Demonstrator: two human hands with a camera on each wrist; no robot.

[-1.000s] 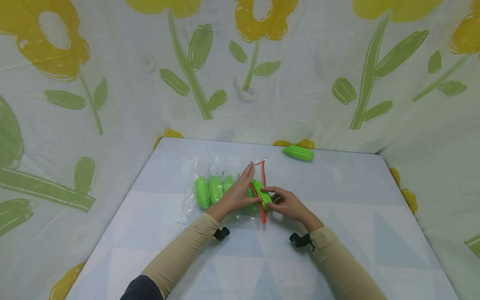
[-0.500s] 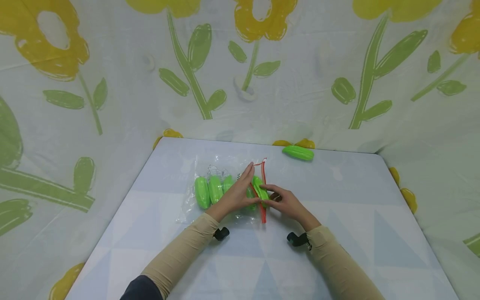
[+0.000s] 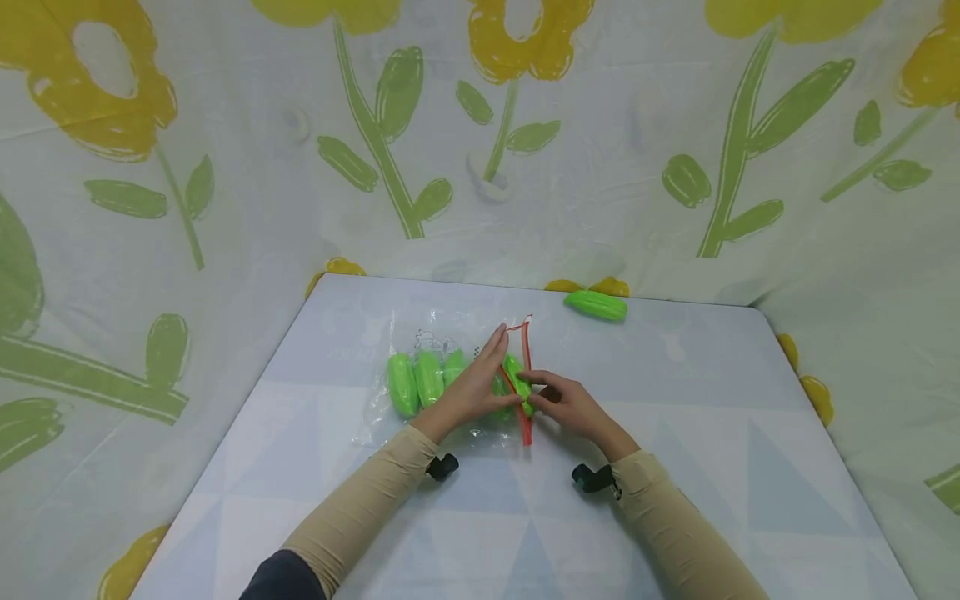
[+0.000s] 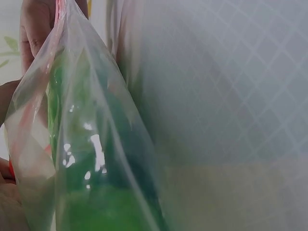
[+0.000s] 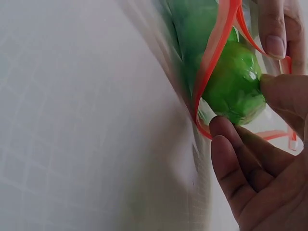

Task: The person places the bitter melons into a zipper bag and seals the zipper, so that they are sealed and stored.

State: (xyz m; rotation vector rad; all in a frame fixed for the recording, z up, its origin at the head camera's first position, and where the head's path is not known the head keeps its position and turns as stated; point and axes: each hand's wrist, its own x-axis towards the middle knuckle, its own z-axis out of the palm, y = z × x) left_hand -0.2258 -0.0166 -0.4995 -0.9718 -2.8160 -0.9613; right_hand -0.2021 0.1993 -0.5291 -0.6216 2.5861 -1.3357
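Observation:
A clear zip bag [image 3: 450, 333] with a red zip strip [image 3: 527, 350] lies on the table and holds several bright green plastic pods [image 3: 405, 385]. My left hand [image 3: 472, 387] pinches the upper lip of the bag's mouth and keeps it lifted; the left wrist view shows a finger [image 4: 33, 33] against the plastic [image 4: 96, 144]. My right hand [image 3: 558, 404] pinches another green pod [image 3: 517, 379] that sits halfway through the mouth. In the right wrist view this pod [image 5: 236, 84] lies between the red strips [image 5: 214, 53], held by my right fingers [image 5: 260, 159].
One more green pod [image 3: 596, 305] lies loose at the table's far edge. The pale table [image 3: 675, 400] has a triangle pattern and rounded corners. A flower-printed cloth [image 3: 225, 167] hangs behind and at both sides.
My right hand has slid a little to the left, and the green pod it holds has gone further into the bag's mouth. The left hand has stayed in place.

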